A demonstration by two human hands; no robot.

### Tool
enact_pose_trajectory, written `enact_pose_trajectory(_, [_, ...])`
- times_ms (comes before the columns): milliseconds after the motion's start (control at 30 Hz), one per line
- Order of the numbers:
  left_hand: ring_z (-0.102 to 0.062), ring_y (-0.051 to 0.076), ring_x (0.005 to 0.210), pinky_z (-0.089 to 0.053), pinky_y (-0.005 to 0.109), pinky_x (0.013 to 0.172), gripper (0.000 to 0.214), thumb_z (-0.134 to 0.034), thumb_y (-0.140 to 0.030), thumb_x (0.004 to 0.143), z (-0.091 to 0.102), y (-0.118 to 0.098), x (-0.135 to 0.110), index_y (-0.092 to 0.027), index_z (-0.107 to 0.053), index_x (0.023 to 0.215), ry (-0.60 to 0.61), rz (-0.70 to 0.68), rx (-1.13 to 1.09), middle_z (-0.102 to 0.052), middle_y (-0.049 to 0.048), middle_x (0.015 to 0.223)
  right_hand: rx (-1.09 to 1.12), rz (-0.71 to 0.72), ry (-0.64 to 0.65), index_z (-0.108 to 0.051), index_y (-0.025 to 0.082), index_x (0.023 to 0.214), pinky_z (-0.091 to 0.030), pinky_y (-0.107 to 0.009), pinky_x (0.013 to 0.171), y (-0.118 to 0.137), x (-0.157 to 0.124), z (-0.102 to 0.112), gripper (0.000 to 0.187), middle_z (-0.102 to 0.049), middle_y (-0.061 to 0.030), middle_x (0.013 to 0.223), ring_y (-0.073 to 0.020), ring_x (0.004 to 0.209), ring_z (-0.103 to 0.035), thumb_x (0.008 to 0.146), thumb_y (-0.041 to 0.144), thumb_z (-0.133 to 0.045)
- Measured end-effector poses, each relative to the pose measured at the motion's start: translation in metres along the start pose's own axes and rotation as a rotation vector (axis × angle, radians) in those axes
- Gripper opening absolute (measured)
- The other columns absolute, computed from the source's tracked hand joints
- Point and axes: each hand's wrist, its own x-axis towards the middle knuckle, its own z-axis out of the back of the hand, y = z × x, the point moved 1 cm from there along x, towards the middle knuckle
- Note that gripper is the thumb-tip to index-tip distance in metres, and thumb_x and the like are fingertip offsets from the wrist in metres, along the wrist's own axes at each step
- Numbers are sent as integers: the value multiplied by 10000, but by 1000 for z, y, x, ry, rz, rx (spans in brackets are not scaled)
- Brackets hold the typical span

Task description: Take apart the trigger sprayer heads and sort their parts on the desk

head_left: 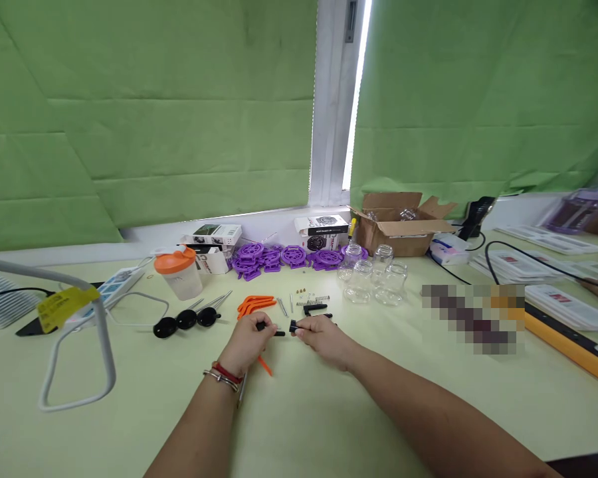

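My left hand (pixel 244 342) pinches a short black rod-like piece (pixel 280 334), its tip pointing right. Facing it, my right hand (pixel 326 337) grips a small black part with a square end (pixel 293 326). A narrow gap separates the two pieces, just above the table. Beyond my hands lie black L-shaped parts (pixel 315 308), coil springs (pixel 311 303), metal pins (pixel 283 307) and tiny brass-coloured pieces (pixel 301 291). Bent orange handles (pixel 256 303) lie behind my left hand, and an orange strip (pixel 265 366) shows beneath it. My fingers hide much of both held pieces.
Purple wheel-shaped parts (pixel 294 255) are piled along the back. Glass jars (pixel 389 284) stand right of centre before an open cardboard box (pixel 403 229). Leftward are an orange-lidded cup (pixel 178 272), black round-ended tools (pixel 187 320) and a grey metal frame (pixel 104 345).
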Motion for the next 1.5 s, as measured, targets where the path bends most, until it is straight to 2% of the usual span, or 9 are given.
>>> enact_pose_trajectory(300, [-543, 257, 814, -402, 409, 755, 101, -613, -284, 711, -4, 13, 9, -194, -653, 687, -174, -317, 603, -620, 91, 789, 113, -37, -22, -520, 173, 655, -282, -220, 541, -9, 3, -4, 233, -378, 41, 556, -95, 538, -333, 760, 375, -569])
enact_pose_trajectory(400, [-519, 287, 963, -375, 453, 869, 147, -589, -270, 743, -7, 1, 0, -197, -662, 847, -312, -465, 556, -626, 110, 933, 121, -31, -24, -595, 165, 754, -281, -227, 541, -3, 3, 3, 183, -412, 37, 594, -89, 532, -330, 755, 346, -568])
enact_pose_trajectory(467, [-521, 254, 990, -389, 417, 884, 187, -491, -258, 814, -15, -11, -10, -206, -636, 920, -347, -520, 365, -617, 100, 990, 109, -11, -41, -623, 167, 862, -289, -229, 542, 6, 1, 9, 196, -462, 30, 634, -88, 538, -353, 751, 319, -568])
enact_pose_trajectory(533, [-565, 196, 798, -450, 333, 717, 189, -458, -318, 846, -27, -18, -19, -206, -602, 897, -351, -354, 67, -614, 71, 874, 74, 19, -65, -610, 172, 947, -310, -229, 548, 16, -2, 15, 234, -526, 21, 672, -91, 554, -393, 749, 288, -566])
enact_pose_trajectory(633, [-449, 89, 473, -317, 197, 418, 272, -441, -436, 858, -47, -22, -27, -186, -523, 786, -134, 39, -419, -552, 13, 671, 2, 103, -85, -582, 186, 922, -343, -226, 560, 26, -6, 18, 197, -572, 24, 667, -94, 570, -444, 736, 251, -577])
enact_pose_trajectory(800, [-398, 39, 399, -164, 139, 325, 292, -369, -340, 919, -61, -19, -23, -135, -502, 759, 112, 373, -865, -546, 32, 625, -115, 234, -111, -607, 183, 732, -373, -227, 555, 29, -3, 13, 94, -572, 22, 590, -104, 561, -494, 743, 275, -591])
enact_pose_trajectory(1067, [-452, 44, 411, -275, 127, 318, 258, -381, -279, 931, -60, -12, -15, -126, -513, 771, 206, 398, -1093, -524, 18, 605, -90, 257, -119, -657, 190, 722, -426, -247, 564, 35, -4, 12, 204, -622, -6, 619, -139, 577, -574, 749, 387, -616])
enact_pose_trajectory(1300, [-590, 90, 543, -485, 170, 485, 252, -373, -223, 932, -60, -8, -15, -105, -544, 788, 112, 398, -1091, -611, 80, 669, -122, 225, -321, -662, 170, 738, -328, -224, 496, 29, -2, 26, 286, -553, 16, 582, -95, 520, -422, 736, 452, -612])
enact_pose_trajectory(1500, [-663, 157, 696, -549, 248, 630, 207, -431, -172, 902, -64, -8, -14, -98, -559, 757, 73, 385, -1069, -638, 109, 730, -19, 181, -317, -636, 159, 716, -323, -224, 495, 20, 5, 26, 323, -523, 26, 572, -88, 520, -408, 725, 480, -611])
